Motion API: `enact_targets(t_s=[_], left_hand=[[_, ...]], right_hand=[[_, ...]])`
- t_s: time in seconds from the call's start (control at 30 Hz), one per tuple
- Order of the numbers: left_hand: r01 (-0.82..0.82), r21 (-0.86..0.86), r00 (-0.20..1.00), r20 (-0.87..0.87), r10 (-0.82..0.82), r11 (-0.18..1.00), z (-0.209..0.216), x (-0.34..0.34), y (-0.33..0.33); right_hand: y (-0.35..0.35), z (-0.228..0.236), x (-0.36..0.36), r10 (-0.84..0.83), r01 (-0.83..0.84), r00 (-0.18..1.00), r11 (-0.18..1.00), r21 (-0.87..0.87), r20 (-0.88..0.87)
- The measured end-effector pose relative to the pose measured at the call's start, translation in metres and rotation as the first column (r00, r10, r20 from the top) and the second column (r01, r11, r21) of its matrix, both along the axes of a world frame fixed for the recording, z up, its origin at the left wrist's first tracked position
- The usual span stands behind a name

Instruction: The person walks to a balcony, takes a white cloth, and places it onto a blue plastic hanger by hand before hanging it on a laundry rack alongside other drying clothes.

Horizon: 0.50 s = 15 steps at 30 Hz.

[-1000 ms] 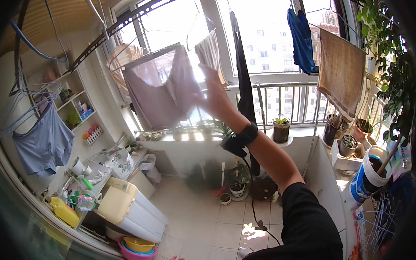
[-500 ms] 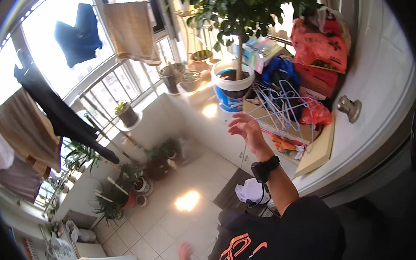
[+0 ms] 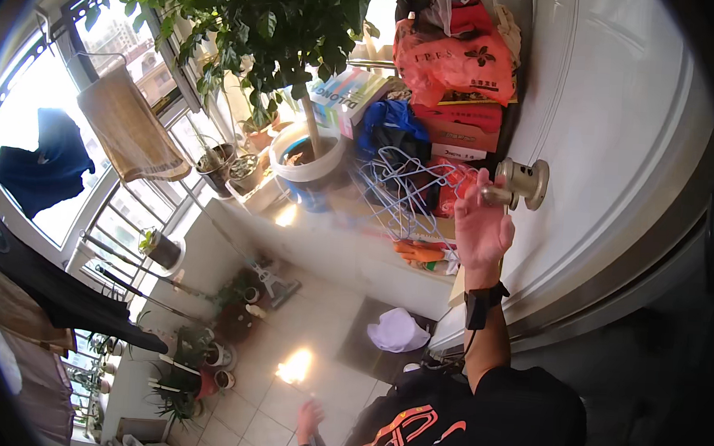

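Note:
My right hand (image 3: pixel 484 238) is raised at the white door (image 3: pixel 611 147), palm showing and fingers apart, its fingertips right beside the metal door knob (image 3: pixel 524 183). Whether they touch the knob, I cannot tell. A dark device is strapped to that wrist. Low in the view, my left hand (image 3: pixel 309 419) hangs over the tiled floor, nearest to nothing but the tiles; its fingers are blurred. Left of the right hand lie a tangle of light blue wire hangers (image 3: pixel 407 197) and orange gloves (image 3: pixel 420 252).
A tree in a white and blue bucket (image 3: pixel 307 168) stands on the ledge, near red bags (image 3: pixel 454 62) and boxes. Potted plants (image 3: pixel 217 357) line the wall. Clothes (image 3: pixel 47 279) hang by the windows. A white cloth (image 3: pixel 398 330) lies on a dark mat (image 3: pixel 359 344).
My right hand has moved right, from over the ledge to the door knob. The view has turned, so the room appears shifted left. My left hand is slightly higher in view.

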<state>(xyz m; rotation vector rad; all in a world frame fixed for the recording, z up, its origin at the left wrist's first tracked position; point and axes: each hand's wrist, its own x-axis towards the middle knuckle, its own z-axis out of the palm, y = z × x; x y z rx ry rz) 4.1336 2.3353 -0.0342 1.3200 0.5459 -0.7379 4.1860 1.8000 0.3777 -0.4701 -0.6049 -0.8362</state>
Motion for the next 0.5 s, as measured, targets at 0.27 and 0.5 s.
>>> enact_targets(t_s=[0.27, 0.5], left_hand=[[0.22, 0.041, 0.946, 0.235, -0.224, 0.975, 0.021, -0.044, -0.041], [0.193, 0.185, 0.978, 0.048, -0.205, 0.964, 0.028, -0.05, -0.006]], right_hand=[[-0.022, -0.051, 0.021, -0.16, 0.165, 0.979, 0.986, 0.024, -0.13], [-0.032, -0.099, 0.024, -0.131, 0.21, 0.956, 0.931, 0.298, -0.264]])
